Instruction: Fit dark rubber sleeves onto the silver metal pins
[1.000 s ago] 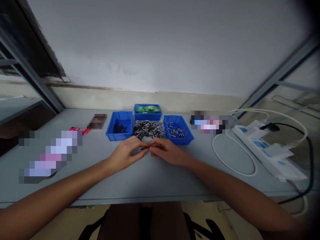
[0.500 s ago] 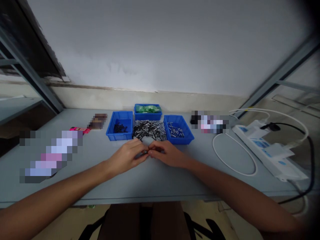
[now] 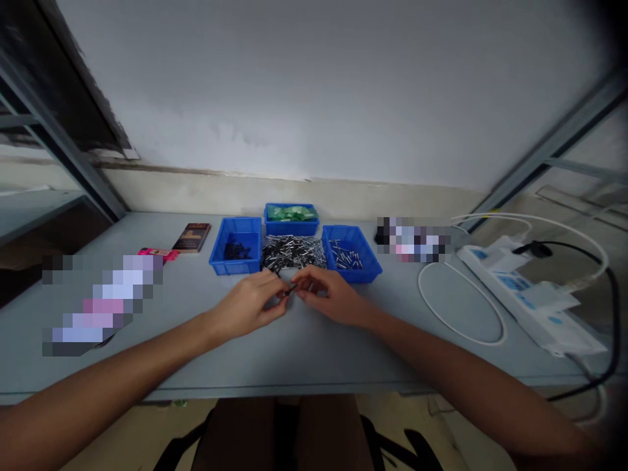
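At the far left of the grey desk [image 3: 338,363] I see a long, slanting item [image 3: 108,304], too blurred to make out. Just past its upper end lies a pink packet [image 3: 156,252], and near that, a dark brown box [image 3: 193,237] with pale printing on its face.

Next comes the left blue bin [image 3: 234,267], with a small heap of black parts [image 3: 236,250] on its floor. In front of it, the person's left hand [image 3: 252,301] curls over the desk, thumb and forefinger pinching a thin dark piece [image 3: 290,290]. The piece is in the middle, nearer the person than a loose pile of metal pins [image 3: 294,251]. Behind the pile stands the rear blue bin [image 3: 292,228], holding green packets [image 3: 292,214].

The right hand [image 3: 333,297] meets the left from the other side, fingers bent and tips at the piece's other end; whether they grip it or only touch it, I can't tell. Beyond, the right blue bin [image 3: 362,275] holds scattered shiny pins [image 3: 347,256].

Farther right are another blurred item [image 3: 413,241], a looped white cable [image 3: 501,332], a white power strip [image 3: 537,311] with plugs in it, and a thick black cord [image 3: 616,307].
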The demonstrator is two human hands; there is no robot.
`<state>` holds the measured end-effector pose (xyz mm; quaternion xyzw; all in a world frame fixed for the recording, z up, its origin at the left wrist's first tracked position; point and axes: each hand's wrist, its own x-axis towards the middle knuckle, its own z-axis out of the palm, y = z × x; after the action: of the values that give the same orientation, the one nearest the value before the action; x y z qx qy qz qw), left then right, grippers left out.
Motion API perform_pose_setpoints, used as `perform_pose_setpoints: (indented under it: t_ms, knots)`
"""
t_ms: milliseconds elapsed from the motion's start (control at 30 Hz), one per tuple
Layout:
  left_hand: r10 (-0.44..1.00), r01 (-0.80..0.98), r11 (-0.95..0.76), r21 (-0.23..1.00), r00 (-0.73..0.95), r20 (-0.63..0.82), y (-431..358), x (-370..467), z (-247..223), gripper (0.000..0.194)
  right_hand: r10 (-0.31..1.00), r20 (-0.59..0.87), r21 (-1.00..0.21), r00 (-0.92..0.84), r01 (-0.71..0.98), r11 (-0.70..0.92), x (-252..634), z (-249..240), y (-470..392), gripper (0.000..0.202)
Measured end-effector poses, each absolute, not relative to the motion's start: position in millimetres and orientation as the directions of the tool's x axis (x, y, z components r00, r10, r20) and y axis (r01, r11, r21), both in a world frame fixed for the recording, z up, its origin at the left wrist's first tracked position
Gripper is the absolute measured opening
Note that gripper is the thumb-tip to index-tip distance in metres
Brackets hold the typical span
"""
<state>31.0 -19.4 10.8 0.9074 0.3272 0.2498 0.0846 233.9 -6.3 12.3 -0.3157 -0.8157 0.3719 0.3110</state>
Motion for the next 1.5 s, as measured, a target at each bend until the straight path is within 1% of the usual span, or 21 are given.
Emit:
perform_pose_setpoints:
  t_ms: [133,300,400,500,600,700,767,867,900,967,1033,1100,1167,1233,1333,1500]
  knots:
    - [0.661,0.567,-0.751,0.339,0.644,0.386,-17.7,29.8,8.5,0.012,0.769,0.303,-0.715,-0.563,0.399,0.574,233.5,14.0,-5.6,0.007]
    - [0.692,0.587,-0.712,0.385,0.493,0.527,-16.5,29.9,8.1,0.015,0.790,0.289,-0.684,-0.541,0.461,0.565,232.0,12.8,-3.0,0.008]
    - [0.641,0.547,-0.755,0.362,0.499,0.583,-18.8,32.7,9.1,0.015,0.770,0.277,-0.660,-0.575,0.468,0.588,230.1,8.9,-4.7,0.008]
    - [0.587,0.514,-0.798,0.314,0.549,0.595,-21.1,34.2,11.8,0.015,0.741,0.290,-0.609,-0.606,0.480,0.631,230.0,4.8,-6.1,0.010]
    - [0.555,0.565,-0.800,0.202,0.568,0.608,-17.2,27.6,18.4,0.016,0.710,0.325,-0.483,-0.624,0.536,0.692,233.2,3.3,-4.6,0.016]
    - [0.553,0.702,-0.712,0.016,0.546,0.629,-3.4,10.5,29.0,0.018,0.697,0.351,-0.316,-0.626,0.621,0.717,237.2,1.8,-2.1,0.023]
    - [0.601,0.809,-0.586,-0.051,0.476,0.642,8.8,-3.7,35.7,0.020,0.707,0.340,-0.242,-0.620,0.669,0.703,238.7,-1.1,-1.9,0.027]
    - [0.655,0.880,-0.472,-0.051,0.389,0.649,23.3,-20.9,40.5,0.029,0.732,0.294,-0.185,-0.615,0.714,0.675,238.8,-7.5,-4.3,0.035]
    - [0.656,0.884,-0.466,-0.037,0.374,0.656,25.8,-24.0,40.5,0.032,0.739,0.276,-0.172,-0.615,0.725,0.667,238.5,-9.3,-5.4,0.038]
    - [0.634,0.857,-0.515,-0.016,0.394,0.665,26.0,-24.9,39.0,0.032,0.756,0.249,-0.151,-0.606,0.746,0.648,237.8,-11.7,-7.4,0.042]
    - [0.587,0.775,-0.632,-0.024,0.498,0.638,20.3,-19.3,36.3,0.027,0.784,0.223,-0.133,-0.578,0.779,0.612,237.1,-11.9,-9.2,0.044]
    - [0.523,0.651,-0.758,-0.042,0.645,0.557,10.9,-9.4,33.0,0.024,0.816,0.196,-0.105,-0.544,0.816,0.569,236.3,-10.1,-11.0,0.045]
    - [0.471,0.550,-0.833,-0.050,0.755,0.455,1.1,1.2,29.3,0.025,0.827,0.178,-0.067,-0.533,0.832,0.550,235.5,-7.4,-12.9,0.043]
    - [0.439,0.488,-0.872,-0.046,0.820,0.366,-5.4,9.1,25.3,0.025,0.821,0.174,-0.035,-0.543,0.830,0.556,235.1,-4.8,-14.4,0.038]
    - [0.448,0.471,-0.882,-0.022,0.852,0.272,-6.5,12.3,20.7,0.026,0.813,0.177,-0.023,-0.555,0.823,0.567,235.7,-2.7,-14.6,0.032]
    - [0.511,0.524,-0.852,0.010,0.826,0.239,1.5,4.8,18.6,0.024,0.788,0.196,-0.026,-0.584,0.800,0.599,237.6,-3.0,-10.4,0.029]
